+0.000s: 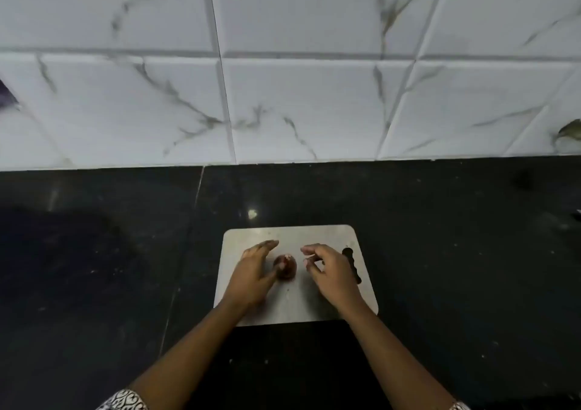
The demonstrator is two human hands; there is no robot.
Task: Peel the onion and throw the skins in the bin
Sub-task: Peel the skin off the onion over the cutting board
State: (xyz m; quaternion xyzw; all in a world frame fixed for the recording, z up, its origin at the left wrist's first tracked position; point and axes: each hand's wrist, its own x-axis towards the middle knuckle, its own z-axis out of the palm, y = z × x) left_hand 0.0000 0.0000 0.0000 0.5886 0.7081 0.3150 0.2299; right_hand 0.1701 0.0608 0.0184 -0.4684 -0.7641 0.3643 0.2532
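Note:
A small red-brown onion [286,267] rests on a pale rectangular cutting board [292,302] on the black counter. My left hand [251,274] lies just left of the onion with fingers spread, its thumb touching or nearly touching the onion's side. My right hand [330,271] hovers a little to the right of the onion, fingers curled and apart, not touching it. Neither hand clearly grips anything. No bin is in view.
The board has a dark handle slot [352,263] at its right side, partly behind my right hand. A white marble-patterned tiled wall [283,95] rises behind the black counter [456,236]. A dark shadowed patch lies at the left of the counter.

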